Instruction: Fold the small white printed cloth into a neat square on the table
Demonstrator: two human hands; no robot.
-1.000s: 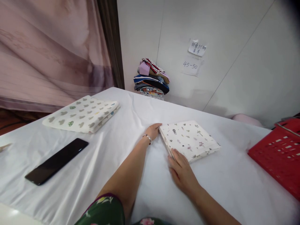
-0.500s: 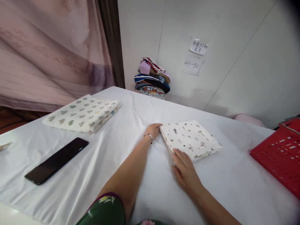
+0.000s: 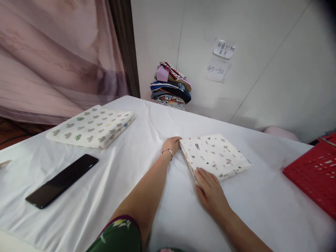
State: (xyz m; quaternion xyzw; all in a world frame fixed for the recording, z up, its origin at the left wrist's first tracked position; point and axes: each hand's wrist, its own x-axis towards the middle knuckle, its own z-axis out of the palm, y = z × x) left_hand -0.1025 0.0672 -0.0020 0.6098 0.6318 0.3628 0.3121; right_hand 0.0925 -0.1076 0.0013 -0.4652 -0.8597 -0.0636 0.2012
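Palm-print white cloth (image 3: 214, 154), folded flat near the table's (image 3: 262, 203) far edge.
Already stacked in soft, nearly even layers; anything left undone, not evident. Left hand (image 3: 172, 144) at the cloth's left corner, pinch impossible to confirm; right hand (image 3: 213, 192) on its near corner, fingers together, thumb apart. Matte, squarish, small motifs scattered.

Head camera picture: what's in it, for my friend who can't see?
A person's left hand and right hand touch the left side of a folded white cloth with a small plant print, on a white-covered table. To the left lie a black phone and a second folded cloth with grey shapes; a red basket is at the right.
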